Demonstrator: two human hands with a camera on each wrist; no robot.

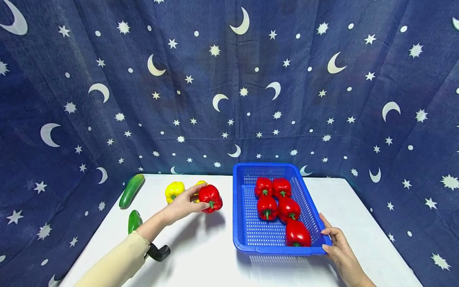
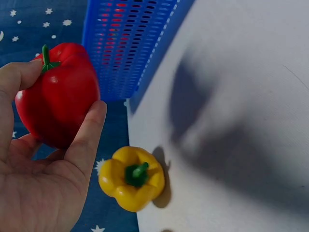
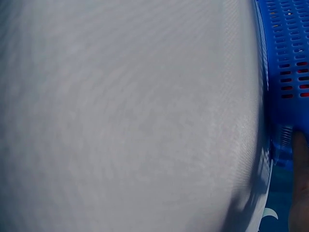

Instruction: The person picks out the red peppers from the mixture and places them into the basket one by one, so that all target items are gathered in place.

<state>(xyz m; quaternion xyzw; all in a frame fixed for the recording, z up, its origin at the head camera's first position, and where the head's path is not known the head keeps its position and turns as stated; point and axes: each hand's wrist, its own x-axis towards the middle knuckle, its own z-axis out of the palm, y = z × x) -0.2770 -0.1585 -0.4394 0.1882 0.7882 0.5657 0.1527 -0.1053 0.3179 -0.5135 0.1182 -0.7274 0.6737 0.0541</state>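
Observation:
My left hand [image 1: 186, 205] holds a red bell pepper [image 1: 210, 198] above the white table, left of a blue plastic basket [image 1: 247, 249]. In the left wrist view, the thumb presses beside the green stem of this red pepper [image 2: 60, 96] while the fingers support it from below. Several red bell peppers [image 1: 267, 207] lie inside the basket, toward its right side. At the basket's near right corner, my right hand [image 1: 340, 249] grips the rim. Only a blurred finger [image 3: 300, 179] of that hand shows against the basket's wall [image 3: 285, 106] in the right wrist view.
A yellow bell pepper [image 1: 174, 192] stands behind my left hand, and another yellow one [image 1: 201, 183] is partly hidden by it. A cucumber [image 1: 132, 191] lies at the table's left edge. Nearer, a green vegetable [image 1: 134, 220] is partly covered by my forearm. A starry curtain [image 1: 229, 79] hangs behind.

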